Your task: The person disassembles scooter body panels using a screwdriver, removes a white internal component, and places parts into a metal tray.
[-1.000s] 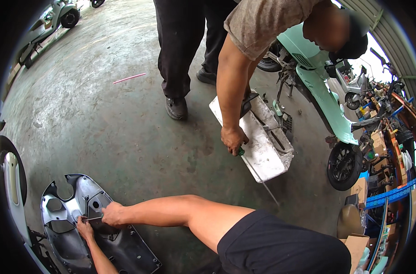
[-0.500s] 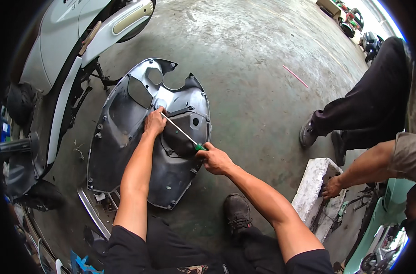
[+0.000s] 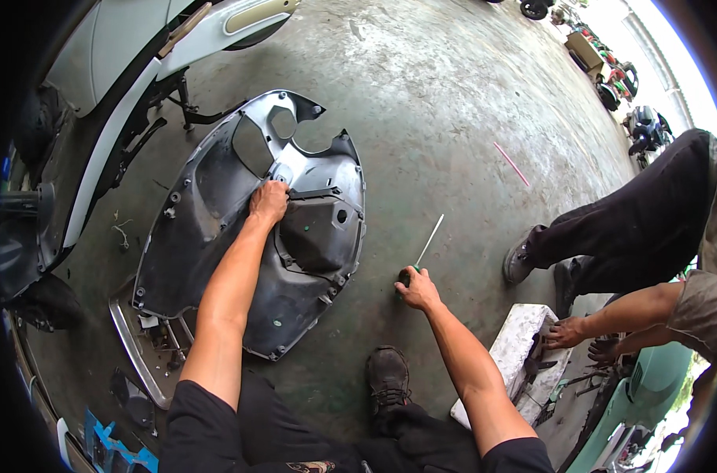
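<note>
A large black and grey plastic scooter body panel [image 3: 189, 256] lies on the floor in front of me, its ribbed inner side up. My left hand [image 3: 269, 201] is closed against the panel's middle, beside a thin black bracket [image 3: 315, 191]; whatever its fingers pinch is hidden. To the right of the panel, my right hand [image 3: 418, 288] is closed around the green handle of a screwdriver [image 3: 429, 240]. The long shaft points up and away over bare floor, touching nothing.
A white scooter [image 3: 106, 150] stands at left. Beneath the panel's near-left edge is a metal-rimmed tray [image 3: 130, 347] of small parts. At right, another person's hands [image 3: 563, 333] reach into a white foam box [image 3: 512, 339]. A pink straw-like stick [image 3: 511, 164] lies farther off.
My right hand has drawn the screwdriver off the panel and swung it to the right, shaft now pointing away. My left hand stays at the panel's middle. The other person's second hand now shows.
</note>
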